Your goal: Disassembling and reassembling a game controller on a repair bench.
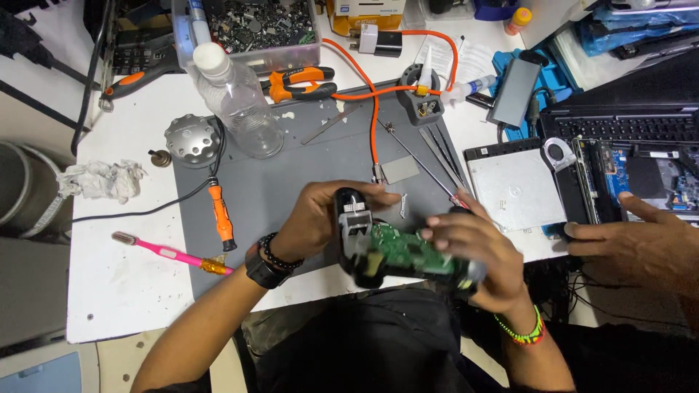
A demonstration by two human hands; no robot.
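Observation:
Both my hands hold an opened black game controller [386, 251] with its green circuit board showing, just above the near edge of the grey work mat [291, 175]. My left hand [317, 218] grips its left end, with a black watch and bead bracelet on that wrist. My right hand [473, 247] wraps over its right end, and that wrist wears a bright beaded band. A thin screwdriver [419, 160] lies on the mat just beyond my right hand.
Another person's hand [633, 240] rests at the right by an opened laptop [641, 160] and a silver drive [513, 189]. On the white table are a clear plastic bottle [237, 102], orange screwdriver [220, 215], pink toothbrush [164, 251], orange pliers [302, 81], orange cable [375, 109] and a parts tray [255, 25].

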